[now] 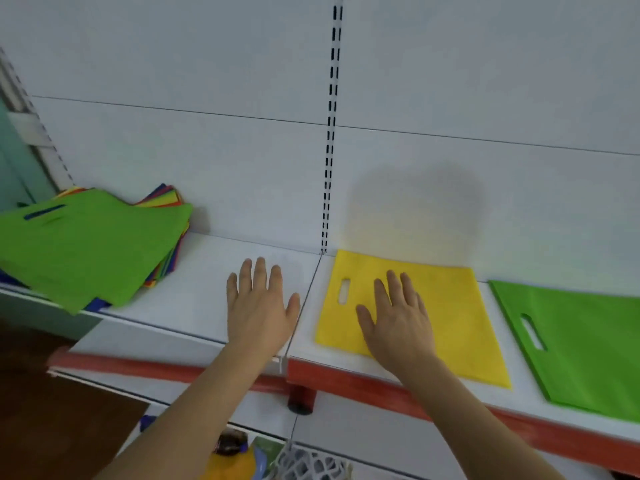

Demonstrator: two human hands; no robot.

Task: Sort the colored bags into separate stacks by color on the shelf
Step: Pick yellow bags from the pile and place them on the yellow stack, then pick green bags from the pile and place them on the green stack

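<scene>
A yellow bag [446,306] lies flat on the white shelf [194,292], just right of the shelf seam. My right hand [398,317] rests on it with fingers spread flat. My left hand [259,306] is flat over the bare shelf left of the seam, holding nothing. A green bag [585,351] lies flat at the right, apart from the yellow one. At the far left a mixed pile of colored bags [162,258] has a green bag [86,247] on top, overhanging the shelf's front edge.
The shelf has a red front lip [346,375] and a slotted upright [330,133] on the white back panel. Below, a lower shelf shows a white mesh basket [308,465] and some yellow and blue items.
</scene>
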